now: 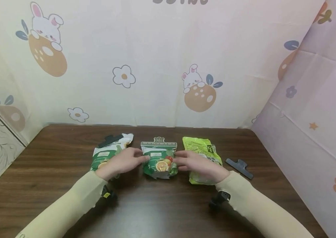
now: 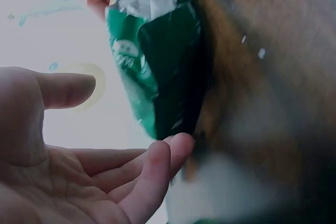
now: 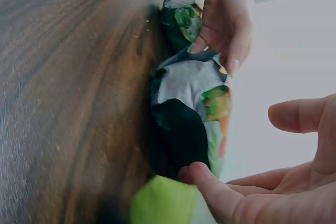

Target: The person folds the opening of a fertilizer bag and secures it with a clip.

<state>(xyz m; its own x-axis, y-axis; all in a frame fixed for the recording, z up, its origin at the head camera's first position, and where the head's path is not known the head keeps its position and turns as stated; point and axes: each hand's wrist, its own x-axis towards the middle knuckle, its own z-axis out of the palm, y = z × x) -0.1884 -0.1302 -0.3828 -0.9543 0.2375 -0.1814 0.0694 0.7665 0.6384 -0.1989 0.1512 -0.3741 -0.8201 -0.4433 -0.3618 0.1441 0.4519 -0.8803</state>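
A green and white packet with fruit pictures [image 1: 161,162] lies in the middle of the table, a pale clip across its far edge. At its left side is the left hand [image 1: 124,161], thumb apart from the fingers; in the left wrist view its fingertips touch the side of the green packet [image 2: 168,72]. On the right side the right hand [image 1: 199,164] likewise has its thumb spread, and in the right wrist view the fingertips touch the packet [image 3: 181,135]. Neither hand's fingers curl round it.
Left of the middle lies another green and white packet [image 1: 103,155] with a black clip [image 1: 110,140] on it. A yellow-green packet [image 1: 197,148] lies partly under the right hand. Farther right is a grey clip [image 1: 240,168]. A patterned cloth hangs behind the table [image 1: 162,205].
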